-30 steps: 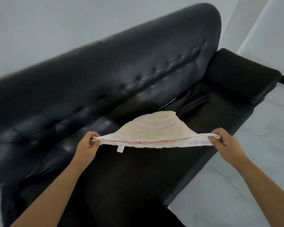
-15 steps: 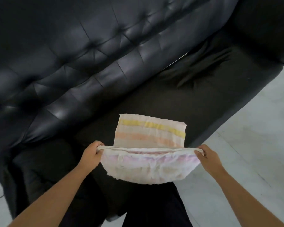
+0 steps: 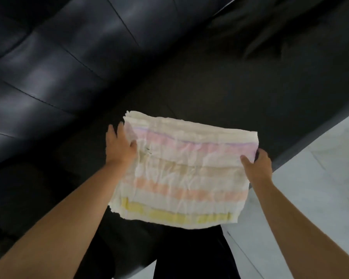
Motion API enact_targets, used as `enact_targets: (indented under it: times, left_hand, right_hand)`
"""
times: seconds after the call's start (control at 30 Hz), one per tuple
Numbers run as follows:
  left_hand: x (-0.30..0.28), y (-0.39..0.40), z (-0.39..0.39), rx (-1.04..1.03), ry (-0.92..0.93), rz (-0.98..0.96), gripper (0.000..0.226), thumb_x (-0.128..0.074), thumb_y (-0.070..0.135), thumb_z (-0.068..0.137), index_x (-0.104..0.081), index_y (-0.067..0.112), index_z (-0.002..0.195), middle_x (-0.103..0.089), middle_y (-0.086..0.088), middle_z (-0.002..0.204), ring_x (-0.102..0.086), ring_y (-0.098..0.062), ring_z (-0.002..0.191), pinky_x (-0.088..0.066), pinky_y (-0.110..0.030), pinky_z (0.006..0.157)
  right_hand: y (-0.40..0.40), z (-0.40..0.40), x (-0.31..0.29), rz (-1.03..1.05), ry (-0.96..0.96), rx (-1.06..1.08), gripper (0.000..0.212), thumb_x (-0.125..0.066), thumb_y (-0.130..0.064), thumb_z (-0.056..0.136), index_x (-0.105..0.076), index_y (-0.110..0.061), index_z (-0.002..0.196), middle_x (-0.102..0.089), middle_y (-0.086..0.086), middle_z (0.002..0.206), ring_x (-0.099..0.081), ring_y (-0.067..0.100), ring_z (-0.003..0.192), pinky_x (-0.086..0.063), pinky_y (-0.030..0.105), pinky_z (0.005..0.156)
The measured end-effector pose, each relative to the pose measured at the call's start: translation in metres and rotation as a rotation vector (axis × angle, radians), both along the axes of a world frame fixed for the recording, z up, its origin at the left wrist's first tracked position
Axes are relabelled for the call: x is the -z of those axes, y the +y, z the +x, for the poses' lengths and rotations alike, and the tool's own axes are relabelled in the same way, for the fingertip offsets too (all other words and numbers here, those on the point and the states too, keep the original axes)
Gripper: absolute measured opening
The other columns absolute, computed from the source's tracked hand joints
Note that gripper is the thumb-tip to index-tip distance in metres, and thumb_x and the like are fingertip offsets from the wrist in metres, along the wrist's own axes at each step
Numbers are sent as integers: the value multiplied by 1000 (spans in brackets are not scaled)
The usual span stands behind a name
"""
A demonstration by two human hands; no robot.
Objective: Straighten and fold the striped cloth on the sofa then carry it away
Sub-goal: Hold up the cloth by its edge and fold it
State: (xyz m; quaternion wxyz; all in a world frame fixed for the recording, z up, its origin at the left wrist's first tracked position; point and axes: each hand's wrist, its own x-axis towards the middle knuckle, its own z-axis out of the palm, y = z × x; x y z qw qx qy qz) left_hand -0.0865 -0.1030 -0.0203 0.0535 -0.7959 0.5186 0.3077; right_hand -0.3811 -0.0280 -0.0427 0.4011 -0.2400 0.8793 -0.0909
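The striped cloth (image 3: pixel 185 170), cream with pink, peach and yellow bands, is folded into a flat rectangle over the black sofa seat (image 3: pixel 220 93). Its yellow band is nearest me and its pink band lies farthest from me. My left hand (image 3: pixel 119 147) holds the cloth's upper left edge, with the thumb lying on top of the fabric. My right hand (image 3: pixel 257 165) grips the upper right edge, thumb on top and fingers curled behind it. The near edge of the cloth overhangs the front of the seat.
The tufted black sofa backrest (image 3: pixel 54 63) fills the upper left. Pale tiled floor (image 3: pixel 320 178) shows at the right, past the seat's front edge. My dark-clothed legs (image 3: pixel 193 258) stand at the bottom, against the sofa.
The cloth hung doubled between my hands before; the held edge has swung forward and the cloth is now a flat folded rectangle. My view has dropped closer to the seat.
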Motion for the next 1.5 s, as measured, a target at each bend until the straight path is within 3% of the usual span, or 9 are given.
enact_targets:
  times: [0.3, 0.5, 0.77, 0.9, 1.0, 1.13, 1.27, 1.4, 1.5]
  left_hand:
    - [51, 90, -12, 491, -170, 111, 82, -7, 67, 81, -26, 7, 135, -28, -32, 143, -21, -47, 132, -25, -63, 101]
    - [47, 69, -32, 507, -152, 31, 89, -1, 71, 78, -36, 3, 124, -27, -26, 137, -20, -43, 129, -23, -68, 98]
    - [40, -53, -183, 1014, 89, -473, 48, -53, 5, 75, -42, 3, 122, -51, -26, 130, -41, -42, 126, -39, -54, 99]
    - [47, -108, -262, 1231, -67, -218, 69, -41, -5, 82, -10, 11, 142, -11, -10, 155, 0, -26, 143, -8, -44, 116]
    - [50, -121, -283, 1341, -257, -41, 62, -49, 0, 81, -26, 15, 136, -34, -10, 142, -25, -27, 134, -18, -49, 109]
    - [30, -118, -260, 1352, -305, -149, 31, -50, 2, 81, -53, 8, 112, -50, -13, 120, -40, -32, 117, -36, -48, 95]
    - [-7, -105, -187, 1084, 14, -606, 19, -50, -4, 68, -62, -1, 84, -64, -22, 94, -54, -39, 90, -52, -47, 64]
    - [-20, -46, -96, 1100, 89, -653, 25, -41, 3, 68, -65, -1, 75, -70, -18, 82, -44, -22, 90, -43, -35, 83]
    - [-8, 13, -38, 1106, -1, -531, 23, -43, 5, 69, -66, 1, 67, -71, -14, 74, -43, -19, 89, -32, -28, 91]
  right_hand:
    - [99, 35, 29, 255, -232, 257, 60, -71, -20, 76, -41, 0, 124, -56, 21, 117, -55, 37, 105, -48, 45, 87]
    - [33, -20, 15, 47, 3, -46, 29, -59, -16, 86, -55, 3, 107, -60, 24, 108, -56, 39, 100, -38, 33, 71]
    - [-74, -112, 13, 208, 287, -560, 67, -55, -50, 81, -33, -14, 133, -47, 14, 132, -44, 34, 122, -29, 49, 106]
    - [-53, -124, 25, 296, 194, -552, 60, -60, -45, 79, -38, -14, 125, -53, 9, 123, -48, 31, 118, -33, 45, 101]
    - [-33, -122, 23, 257, 212, -489, 30, -54, -29, 84, -54, -8, 105, -58, 11, 100, -55, 32, 97, -39, 36, 78]
    - [-21, -119, 3, -29, 329, -379, 17, -52, -11, 85, -57, 2, 94, -53, 19, 92, -51, 39, 89, -40, 36, 68]
    - [-11, -91, -43, -433, 411, -328, 18, -55, 8, 73, -61, 3, 89, -60, 20, 79, -55, 38, 68, -36, 31, 59]
    - [45, -35, -49, -652, 420, -551, 32, -43, -2, 57, -63, -6, 81, -67, 16, 68, -59, 33, 68, -49, 33, 63]
    - [106, 12, -29, -564, 267, -708, 34, -38, -14, 57, -50, -18, 89, -59, 5, 84, -46, 19, 83, -35, 34, 85]
